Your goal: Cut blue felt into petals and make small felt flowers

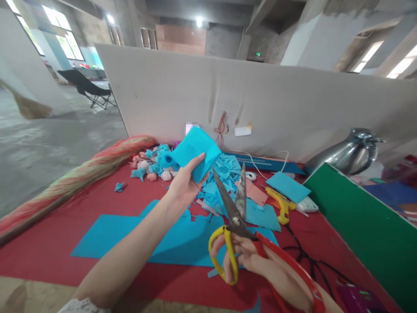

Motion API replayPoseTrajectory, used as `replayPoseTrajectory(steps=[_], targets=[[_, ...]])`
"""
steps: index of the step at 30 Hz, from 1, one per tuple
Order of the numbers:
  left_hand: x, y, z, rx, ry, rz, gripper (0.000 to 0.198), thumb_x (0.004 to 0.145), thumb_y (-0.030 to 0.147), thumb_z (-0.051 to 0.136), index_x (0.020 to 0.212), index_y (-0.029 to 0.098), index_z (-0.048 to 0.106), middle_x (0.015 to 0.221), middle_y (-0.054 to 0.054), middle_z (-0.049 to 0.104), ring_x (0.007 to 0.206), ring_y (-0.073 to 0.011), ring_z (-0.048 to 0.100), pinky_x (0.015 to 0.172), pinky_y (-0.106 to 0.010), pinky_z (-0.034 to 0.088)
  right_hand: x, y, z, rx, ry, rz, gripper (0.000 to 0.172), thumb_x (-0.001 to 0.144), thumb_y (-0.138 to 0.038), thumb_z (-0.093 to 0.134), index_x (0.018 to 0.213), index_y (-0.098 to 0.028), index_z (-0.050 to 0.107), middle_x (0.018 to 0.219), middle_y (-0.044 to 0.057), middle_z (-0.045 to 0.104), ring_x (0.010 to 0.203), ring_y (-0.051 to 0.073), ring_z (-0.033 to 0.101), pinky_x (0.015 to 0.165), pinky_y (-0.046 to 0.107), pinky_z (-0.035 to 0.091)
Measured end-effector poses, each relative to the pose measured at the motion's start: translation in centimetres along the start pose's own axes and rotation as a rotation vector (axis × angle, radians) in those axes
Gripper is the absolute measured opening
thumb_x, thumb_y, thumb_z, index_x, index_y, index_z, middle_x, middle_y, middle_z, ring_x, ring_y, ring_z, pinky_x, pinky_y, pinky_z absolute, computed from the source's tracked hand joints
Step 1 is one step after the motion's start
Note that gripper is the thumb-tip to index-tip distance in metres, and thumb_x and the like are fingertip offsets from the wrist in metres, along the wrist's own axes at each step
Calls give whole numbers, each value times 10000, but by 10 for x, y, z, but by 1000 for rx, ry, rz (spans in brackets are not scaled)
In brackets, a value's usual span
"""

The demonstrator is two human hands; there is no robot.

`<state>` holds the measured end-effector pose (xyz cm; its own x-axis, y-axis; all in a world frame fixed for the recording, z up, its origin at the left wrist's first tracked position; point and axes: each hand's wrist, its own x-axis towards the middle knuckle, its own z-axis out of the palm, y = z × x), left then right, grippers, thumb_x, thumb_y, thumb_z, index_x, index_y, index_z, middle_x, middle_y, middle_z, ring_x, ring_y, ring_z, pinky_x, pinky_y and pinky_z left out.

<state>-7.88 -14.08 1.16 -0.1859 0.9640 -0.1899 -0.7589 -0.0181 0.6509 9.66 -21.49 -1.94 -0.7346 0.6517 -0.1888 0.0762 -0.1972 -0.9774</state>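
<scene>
Two bare hands are working over a red cloth (48, 248) that is covering the table. The left hand (184, 184) is reaching forward and pinching a folded blue felt piece (195, 150) between thumb and fingers, holding it raised above the table with most of the felt standing up beyond the fingertips. The right hand (257, 261) is gripping a pair of scissors (236, 217), its fingers passing through the yellow loop and closing around the red one. The blades are standing apart in a narrow V and pointing up toward the felt; their tips are sitting just below and to the right of the piece, near it but not touching it. Under both forearms a large blue felt sheet (130, 234) is lying flat on the cloth. Beyond the hands a heap of blue scraps (224, 174) is piling up, with small pink and blue felt figures (151, 167) clustering to its left. A yellow glue gun (280, 204) is lying to the right of the scissors, near a green board (365, 226) and a metal kettle (348, 152). A white partition (276, 100) is standing behind the table.
</scene>
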Motion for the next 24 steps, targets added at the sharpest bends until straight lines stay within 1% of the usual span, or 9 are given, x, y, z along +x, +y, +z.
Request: replayPoseTrajectory(steps=[4, 7, 10, 14, 17, 19, 21, 24], targets=[[-4, -2, 0, 0, -29, 6, 145, 590, 160, 727, 668, 199, 610, 664, 77, 676, 588, -78, 621, 525, -164, 507, 0, -1, -2, 47, 55, 45, 237, 705, -253, 439, 865, -182, 599, 766, 42, 599, 676, 162, 590, 717, 300, 459], [-9, -5, 1, 9, -77, 20, 153, 592, 151, 730, 686, 204, 622, 662, 75, 680, 617, -87, 636, 577, -173, 523, 1, -5, -4, 47, 39, 57, 272, 698, -220, 434, 919, -151, 576, 709, 37, 595, 645, 140, 580, 693, 274, 447], [-12, -8, 2, 54, -148, 60, 241, 620, 154, 716, 836, 231, 643, 744, 69, 698, 720, -108, 658, 683, -198, 535, 2, -7, -5, 36, 35, 45, 282, 704, -205, 421, 938, -129, 559, 678, 40, 590, 658, 140, 579, 695, 269, 441], [-13, -12, 2, 114, -183, 109, 413, 636, 181, 708, 1035, 208, 603, 883, 4, 706, 832, -162, 660, 779, -249, 529, -1, -10, -5, 12, 76, 9, 257, 738, -235, 422, 935, -129, 548, 695, 52, 595, 673, 158, 583, 708, 298, 445], [-15, -16, 2, 125, -216, 147, 489, 642, 181, 707, 1109, 189, 564, 939, -31, 698, 871, -183, 653, 802, -263, 523, -3, -13, -5, -27, 74, -34, 219, 760, -243, 402, 858, -141, 568, 694, 55, 594, 678, 165, 583, 751, 327, 444], [-16, -18, 2, 139, -258, 153, 492, 654, 185, 699, 1125, 190, 554, 968, -41, 691, 894, -187, 647, 804, -261, 523, -3, -15, -6, -78, 60, -58, 220, 782, -243, 385, 737, -146, 576, 691, 63, 593, 696, 170, 584, 799, 341, 433], [-18, -19, 2, 157, -302, 151, 483, 664, 191, 692, 1127, 192, 554, 995, -47, 683, 912, -191, 641, 797, -259, 527, -2, -15, -6, -94, 58, -86, 241, 793, -252, 385, 670, -149, 564, 711, 70, 596, 695, 168, 584, 796, 336, 439], [-19, -21, 2, 180, -335, 147, 489, 661, 199, 696, 1129, 195, 555, 1005, -50, 679, 929, -201, 634, 784, -269, 534, -1, -13, -5, -56, 133, -112, 211, 803, -284, 411, 752, -150, 566, 820, 74, 603, 682, 153, 584, 736, 311, 464]])
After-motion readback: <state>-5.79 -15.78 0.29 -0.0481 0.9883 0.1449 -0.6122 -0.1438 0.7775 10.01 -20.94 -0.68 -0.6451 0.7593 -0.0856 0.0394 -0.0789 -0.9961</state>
